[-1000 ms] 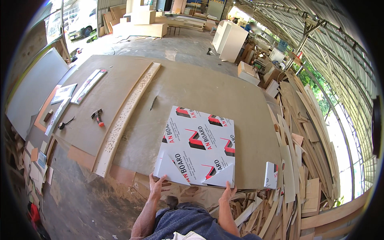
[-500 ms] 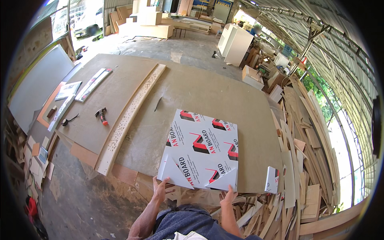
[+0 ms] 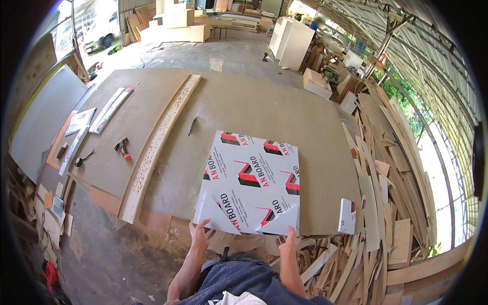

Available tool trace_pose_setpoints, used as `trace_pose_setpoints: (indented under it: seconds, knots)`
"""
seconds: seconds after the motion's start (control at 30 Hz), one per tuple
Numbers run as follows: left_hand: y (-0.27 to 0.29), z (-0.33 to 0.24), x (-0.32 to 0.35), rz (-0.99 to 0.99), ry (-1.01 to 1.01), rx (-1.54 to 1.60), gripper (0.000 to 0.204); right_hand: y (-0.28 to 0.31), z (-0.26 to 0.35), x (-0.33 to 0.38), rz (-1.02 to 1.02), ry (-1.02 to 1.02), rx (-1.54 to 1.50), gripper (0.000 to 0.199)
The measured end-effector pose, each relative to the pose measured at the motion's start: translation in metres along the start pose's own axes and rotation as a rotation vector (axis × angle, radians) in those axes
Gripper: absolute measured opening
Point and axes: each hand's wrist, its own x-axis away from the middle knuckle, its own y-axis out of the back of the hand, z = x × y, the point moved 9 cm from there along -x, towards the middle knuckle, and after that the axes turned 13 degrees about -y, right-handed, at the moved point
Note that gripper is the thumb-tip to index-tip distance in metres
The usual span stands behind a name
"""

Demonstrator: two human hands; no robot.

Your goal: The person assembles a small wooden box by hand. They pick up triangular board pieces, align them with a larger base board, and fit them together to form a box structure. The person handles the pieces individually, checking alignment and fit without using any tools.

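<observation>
A square white panel (image 3: 229,175) printed in red and black lies on the large brown table, at its near edge. Plain white triangular pieces sit at its two near corners. My left hand (image 3: 199,234) grips the near left corner, thumb on top, the other fingers partly hidden at the edge. At the near right corner, my right hand (image 3: 287,239) rests its thumb against the right triangle (image 3: 281,222), with fingers around the edge below. A small white printed block (image 3: 347,216) stands to the right of the panel.
A long pale strip (image 3: 157,147) dotted with holes or specks crosses the brown table (image 3: 254,101). Left of it lie a hammer (image 3: 122,148), a tape measure (image 3: 80,161) and printed white strips (image 3: 111,110). A thin dark tool (image 3: 192,126) lies beyond the panel. Scrap wood (image 3: 401,188) piles up at right.
The whole view has shifted slightly. Both hands stay at the panel's near corners, and the panel keeps about the same place on the table.
</observation>
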Motion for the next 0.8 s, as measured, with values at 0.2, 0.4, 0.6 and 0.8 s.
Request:
trace_pose_setpoints:
  seconds: [0.2, 0.4, 0.6, 0.8]
  knots:
    - [0.015, 0.038, -0.026, -0.059, -0.017, 0.079, 0.077, 0.004, 0.003, -0.013, 0.083, 0.016, -0.064, 0.076]
    - [0.028, 0.071, -0.051, 0.002, -0.015, 0.249, 0.047, 0.009, -0.004, -0.003, 0.048, 0.110, -0.130, 0.066]
    - [0.019, 0.074, -0.046, 0.017, -0.052, 0.431, 0.034, 0.013, -0.016, -0.008, 0.177, 0.182, -0.274, 0.061]
    - [0.023, 0.072, -0.014, -0.003, 0.000, 0.447, 0.043, 0.004, -0.026, -0.019, 0.443, 0.068, -0.327, 0.061]
